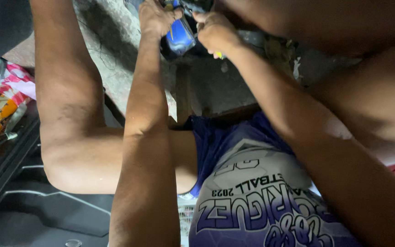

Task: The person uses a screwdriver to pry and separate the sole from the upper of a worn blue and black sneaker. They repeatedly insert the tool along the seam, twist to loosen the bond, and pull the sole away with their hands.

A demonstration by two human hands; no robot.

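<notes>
Blue and glossy, a small curved part (180,37) sits at the top of the head view, pinched between both hands over a rough grey concrete surface (115,55). The left hand (155,18) is closed on its upper left edge, thumb pressed onto the face. The right hand (216,31) is curled tight against the part's right side, and a sliver of yellow-green (219,55) shows under its knuckles; whether that is a tool handle I cannot tell. What the part belongs to is cut off by the frame edge.

Both forearms reach far forward between the person's bent knees, over a blue and white printed jersey (257,196). To the left lies a pile of pink and orange wrappers (5,100) beside a dark moulded plastic panel (33,201).

From where I stand, this looks like fine work at arm's length. It would go best with the left hand bracing the blue part steady while the right does the small movement, wrists kept low and close to the concrete, since a glossy piece like that could slip from a fingertip grip.
</notes>
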